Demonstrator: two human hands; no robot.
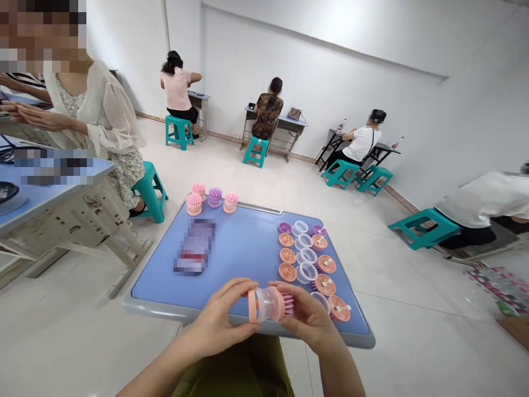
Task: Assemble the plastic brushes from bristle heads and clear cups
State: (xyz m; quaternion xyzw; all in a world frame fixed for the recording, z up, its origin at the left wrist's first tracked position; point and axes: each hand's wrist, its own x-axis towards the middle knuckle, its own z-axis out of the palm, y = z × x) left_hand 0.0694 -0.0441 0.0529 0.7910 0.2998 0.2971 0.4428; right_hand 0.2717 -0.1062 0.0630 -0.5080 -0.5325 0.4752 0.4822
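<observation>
At left, has four bristle brushes (194, 203) grouped bristles up at the far corner of the blue desk (248, 242), perhaps to stand apart from loose parts, with a phone-like slab (195, 246) just nearer. In the middle, at the near edge, holds a fifth brush (273, 304) sideways, grasping the peach cap (252, 307) with the left hand (225, 311) and the bristled end (288, 305) with the right hand (308, 314), seemingly to brace the clear barrel (262, 304) from both sides. At right, has round caps (287, 272), clear cups (308, 272) and bristle heads (325, 284) laid in columns by kind, presumably for easy picking. At far left, cannot make out anything in the fingers of a co-worker (91, 116); nearer, cannot identify the pixelated slab for certain. In the middle, cannot see the bristles under the right palm. Farther right, cannot see the whole nearest cup, partly behind that hand, nor all of a white-shirted co-worker (487, 198), cut off at the edge.
</observation>
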